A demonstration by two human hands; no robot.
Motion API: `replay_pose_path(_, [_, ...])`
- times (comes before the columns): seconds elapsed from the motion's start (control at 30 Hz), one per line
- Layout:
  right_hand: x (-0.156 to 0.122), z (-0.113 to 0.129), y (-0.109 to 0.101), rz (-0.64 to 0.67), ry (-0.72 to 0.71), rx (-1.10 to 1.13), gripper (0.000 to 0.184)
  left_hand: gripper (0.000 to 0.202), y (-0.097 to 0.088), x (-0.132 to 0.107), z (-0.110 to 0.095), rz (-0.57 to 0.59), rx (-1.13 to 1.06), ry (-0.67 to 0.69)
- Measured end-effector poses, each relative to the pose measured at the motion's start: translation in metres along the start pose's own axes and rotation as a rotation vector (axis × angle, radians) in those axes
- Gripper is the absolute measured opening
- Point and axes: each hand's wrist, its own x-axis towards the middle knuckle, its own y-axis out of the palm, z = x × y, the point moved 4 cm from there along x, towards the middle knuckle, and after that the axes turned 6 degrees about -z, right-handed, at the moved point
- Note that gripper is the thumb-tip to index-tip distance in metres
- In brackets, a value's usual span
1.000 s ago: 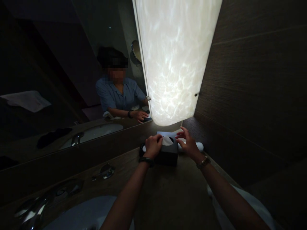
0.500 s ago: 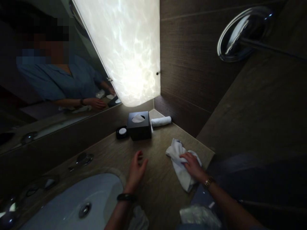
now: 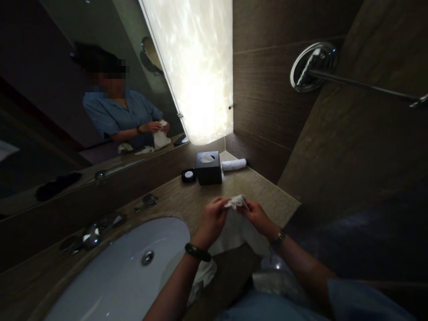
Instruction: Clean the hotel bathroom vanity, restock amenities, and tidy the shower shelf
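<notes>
A white cloth [image 3: 236, 225] hangs down from both hands above the stone counter [image 3: 270, 196]. My left hand [image 3: 216, 217] pinches its upper edge on the left, fingers closed. On the right, my right hand [image 3: 258, 215] grips the same bunched edge. Below my left wrist, another crumpled white cloth [image 3: 204, 273] lies by the sink's rim. Beyond the hands stands a black tissue box [image 3: 209, 171] with a tissue poking out. A rolled white towel [image 3: 234, 165] rests to the right of the box, and a small black dish [image 3: 189, 175] holding something white and round sits to its left.
A white oval sink [image 3: 123, 272] with a chrome tap [image 3: 92, 235] lies at the left. The mirror [image 3: 60, 111] above it reflects a person in blue. A lit panel [image 3: 203, 80] hangs in the corner. A metal rail [image 3: 361, 84] sticks out at the upper right.
My right hand has lifted the white cloth off the counter and moved left with it. My left hand, empty before, has closed on its edge. The view has shifted.
</notes>
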Motion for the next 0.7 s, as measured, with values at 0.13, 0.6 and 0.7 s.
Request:
replay_pose_path(0.13, [-0.011,0.012,-0.04,-0.237,0.058,0.121,0.054,0.03,-0.054,-0.008,0.008,-0.226,0.255,-0.053])
replay_pose_path(0.6, [-0.066,-0.019,-0.085,-0.511,-0.036,0.087,0.044,0.022,-0.052,0.108,-0.013,-0.213,0.606,-0.027])
replay_pose_path(0.7, [-0.065,-0.074,-0.104,-0.566,-0.049,-0.166,0.039,0.044,-0.01,0.132,0.02,-0.187,0.655,-0.065])
